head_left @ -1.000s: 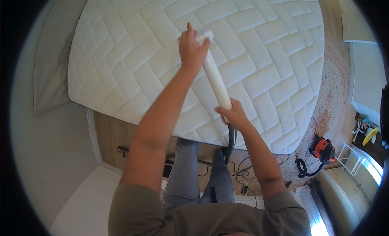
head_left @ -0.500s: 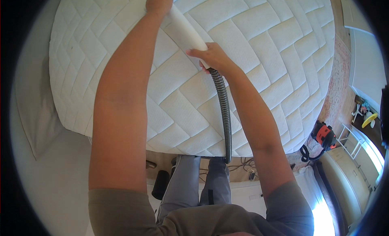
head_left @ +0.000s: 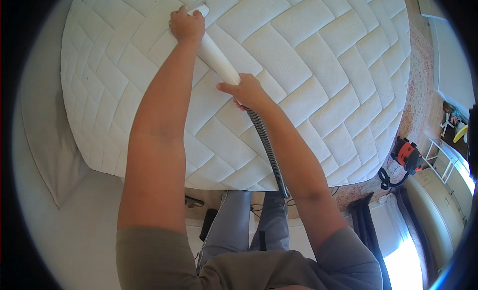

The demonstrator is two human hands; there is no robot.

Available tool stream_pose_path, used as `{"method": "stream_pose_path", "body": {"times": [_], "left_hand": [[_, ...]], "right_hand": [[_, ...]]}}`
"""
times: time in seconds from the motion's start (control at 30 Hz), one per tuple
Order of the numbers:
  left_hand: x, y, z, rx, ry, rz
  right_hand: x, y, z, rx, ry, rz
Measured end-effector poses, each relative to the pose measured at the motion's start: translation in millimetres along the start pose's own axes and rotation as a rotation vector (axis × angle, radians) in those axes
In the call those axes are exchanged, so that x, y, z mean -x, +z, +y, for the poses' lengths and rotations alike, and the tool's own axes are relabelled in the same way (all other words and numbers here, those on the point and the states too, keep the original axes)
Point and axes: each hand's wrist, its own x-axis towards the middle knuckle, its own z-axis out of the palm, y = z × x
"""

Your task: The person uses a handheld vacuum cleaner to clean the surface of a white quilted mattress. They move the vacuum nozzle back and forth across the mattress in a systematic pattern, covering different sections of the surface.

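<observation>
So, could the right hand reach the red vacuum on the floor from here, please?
Probably not: the right hand grips the white tube over the mattress; the red vacuum sits well beyond the bed's edge.

Under our left hand (head_left: 186, 25) the mattress (head_left: 318, 75) is matt white quilted cloth, puffy between stitched seams. Between our hands runs a smooth white plastic tube (head_left: 216, 58), faintly glossy. Behind our right hand (head_left: 249, 92) trails a ribbed grey hose (head_left: 266, 145), dull with a slight sheen.
</observation>
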Motion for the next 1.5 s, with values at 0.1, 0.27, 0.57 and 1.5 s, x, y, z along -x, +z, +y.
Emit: {"method": "stream_pose_path", "body": {"times": [0.1,0.27,0.57,1.5], "left_hand": [[12,-4,-1,0.062,-0.003,-0.012],[38,-3,1,0.068,0.055,0.012],[74,-9,15,0.084,0.01,-0.055],[119,-14,31,0.076,-0.038,-0.165]], "right_hand": [[9,3,5,0.002,0.033,0.001],[27,8,20,0.03,0.067,0.027],[56,5,39,-0.029,0.092,0.041],[103,-7,71,-0.029,0.093,0.039]]}}
